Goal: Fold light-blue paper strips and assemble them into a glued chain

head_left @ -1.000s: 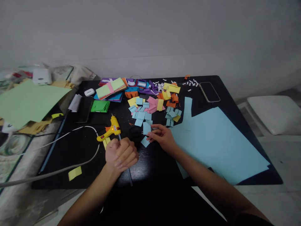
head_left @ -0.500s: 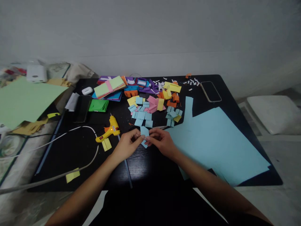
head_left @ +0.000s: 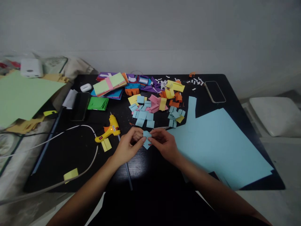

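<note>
Between my two hands is a small light blue piece of paper (head_left: 147, 140), held near the front middle of the black table. My left hand (head_left: 129, 142) pinches its left edge between thumb and fingers. On the opposite edge my right hand (head_left: 164, 142) grips it the same way. Just beyond my fingers lie several small folded blue paper pieces (head_left: 142, 115). A yellow glue gun (head_left: 109, 129) with its light on rests left of my left hand, a grey glue stick (head_left: 128, 175) sticking out behind it. Large blue paper sheets (head_left: 221, 147) spread under and beside my right forearm.
A white cable (head_left: 91, 160) loops over the table's left side. Stacked coloured paper (head_left: 109, 86), green paper (head_left: 98, 103) and a dark phone (head_left: 80, 106) lie at the back left. Another phone (head_left: 214, 92) is at the back right, near white paper scraps (head_left: 196, 81).
The blue paper has turned in my fingers and now shows a shorter, pointed lower end. My hands have shifted slightly, with both still on the paper. The camera view has moved a little.
</note>
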The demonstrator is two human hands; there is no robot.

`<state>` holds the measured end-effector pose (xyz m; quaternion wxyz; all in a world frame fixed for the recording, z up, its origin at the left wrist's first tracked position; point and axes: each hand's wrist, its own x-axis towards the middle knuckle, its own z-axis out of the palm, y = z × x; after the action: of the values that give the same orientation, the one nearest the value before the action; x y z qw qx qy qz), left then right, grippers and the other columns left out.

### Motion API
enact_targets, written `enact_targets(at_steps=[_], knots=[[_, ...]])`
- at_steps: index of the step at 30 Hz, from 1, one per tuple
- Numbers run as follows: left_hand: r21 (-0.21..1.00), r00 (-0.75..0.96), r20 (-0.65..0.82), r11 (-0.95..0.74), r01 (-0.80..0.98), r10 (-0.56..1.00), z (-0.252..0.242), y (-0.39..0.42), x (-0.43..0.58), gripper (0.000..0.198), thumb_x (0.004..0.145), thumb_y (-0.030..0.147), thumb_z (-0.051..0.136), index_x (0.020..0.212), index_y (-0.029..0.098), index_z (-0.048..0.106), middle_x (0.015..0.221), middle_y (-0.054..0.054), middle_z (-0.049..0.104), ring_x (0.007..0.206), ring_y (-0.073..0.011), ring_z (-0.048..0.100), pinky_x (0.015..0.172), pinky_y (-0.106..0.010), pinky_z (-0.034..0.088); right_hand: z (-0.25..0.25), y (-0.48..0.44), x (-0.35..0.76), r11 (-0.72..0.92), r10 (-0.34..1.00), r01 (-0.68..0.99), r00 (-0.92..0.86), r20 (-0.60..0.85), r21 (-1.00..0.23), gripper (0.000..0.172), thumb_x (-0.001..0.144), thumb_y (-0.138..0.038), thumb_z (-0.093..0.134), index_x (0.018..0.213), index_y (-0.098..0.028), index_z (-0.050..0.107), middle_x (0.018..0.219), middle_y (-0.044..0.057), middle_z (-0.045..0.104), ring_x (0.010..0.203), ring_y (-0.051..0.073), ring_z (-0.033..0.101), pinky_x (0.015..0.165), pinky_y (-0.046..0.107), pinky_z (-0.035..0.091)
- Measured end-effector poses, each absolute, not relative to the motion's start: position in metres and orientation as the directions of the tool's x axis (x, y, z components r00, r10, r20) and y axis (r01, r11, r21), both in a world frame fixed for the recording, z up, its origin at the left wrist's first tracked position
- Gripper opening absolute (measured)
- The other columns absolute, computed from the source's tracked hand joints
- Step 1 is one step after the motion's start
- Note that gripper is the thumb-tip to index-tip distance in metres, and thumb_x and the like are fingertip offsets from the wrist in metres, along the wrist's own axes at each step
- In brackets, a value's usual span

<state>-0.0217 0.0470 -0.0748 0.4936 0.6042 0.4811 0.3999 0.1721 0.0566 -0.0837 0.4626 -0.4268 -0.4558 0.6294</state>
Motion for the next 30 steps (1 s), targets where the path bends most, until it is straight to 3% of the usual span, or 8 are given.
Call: enact_targets(at_steps=[3, 8, 20, 30], knots=[[0.989, 0.186, 0.063, -0.086, 0.118, 0.981, -0.078, 0.0461, -0.0196, 0.027, 0.099, 0.029, 0.069, 0.121, 0.022, 0.056, 0.086, 0.001, 0.068, 0.073, -0.0127, 0.067, 0.069, -0.025, 0.056, -0.0837, 0.0573, 0.172, -0.172, 0.968, -0.201, -0.217, -0.127, -0.965, 0.025, 0.08, -0.037, 0.087, 0.095, -0.024, 0.071, 0.082, -0.001, 0.074, 0.074, 0.016, 0.074, 0.07, 0.03, 0.069], [0.98, 0.181, 0.113, -0.14, 0.141, 0.977, -0.078, 0.0437, -0.0187, 0.021, 0.098, 0.024, 0.07, 0.115, 0.022, 0.057, 0.085, 0.002, 0.067, 0.07, -0.0116, 0.066, 0.067, -0.024, 0.056, -0.0824, 0.059, 0.1726, -0.173, 0.967, -0.21, -0.221, -0.125, -0.962, 0.029, 0.078, -0.04, 0.089, 0.09, -0.024, 0.068, 0.079, -0.002, 0.071, 0.071, 0.015, 0.071, 0.067, 0.028, 0.067], [0.984, 0.156, 0.06, -0.085, 0.154, 0.986, -0.076, 0.0437, -0.0163, 0.015, 0.098, 0.028, 0.07, 0.104, 0.022, 0.057, 0.074, 0.006, 0.058, 0.06, -0.0099, 0.061, 0.059, -0.022, 0.053, -0.0796, 0.0586, 0.1735, -0.266, 0.944, -0.239, -0.261, -0.202, -0.934, 0.031, 0.075, -0.037, 0.091, 0.091, -0.025, 0.067, 0.083, -0.002, 0.069, 0.074, 0.015, 0.07, 0.069, 0.028, 0.067], [0.967, 0.221, 0.153, -0.192, 0.168, 0.963, -0.0721, 0.0446, -0.0184, 0.012, 0.1, 0.022, 0.066, 0.111, 0.021, 0.064, 0.082, 0.001, 0.07, 0.066, -0.0114, 0.068, 0.065, -0.023, 0.057, -0.0768, 0.0604, 0.1747, -0.164, 0.959, -0.168, -0.257, -0.117, -0.972, 0.022, 0.078, -0.033, 0.086, 0.083, -0.023, 0.067, 0.078, -0.002, 0.068, 0.07, 0.014, 0.065, 0.068, 0.027, 0.057]])
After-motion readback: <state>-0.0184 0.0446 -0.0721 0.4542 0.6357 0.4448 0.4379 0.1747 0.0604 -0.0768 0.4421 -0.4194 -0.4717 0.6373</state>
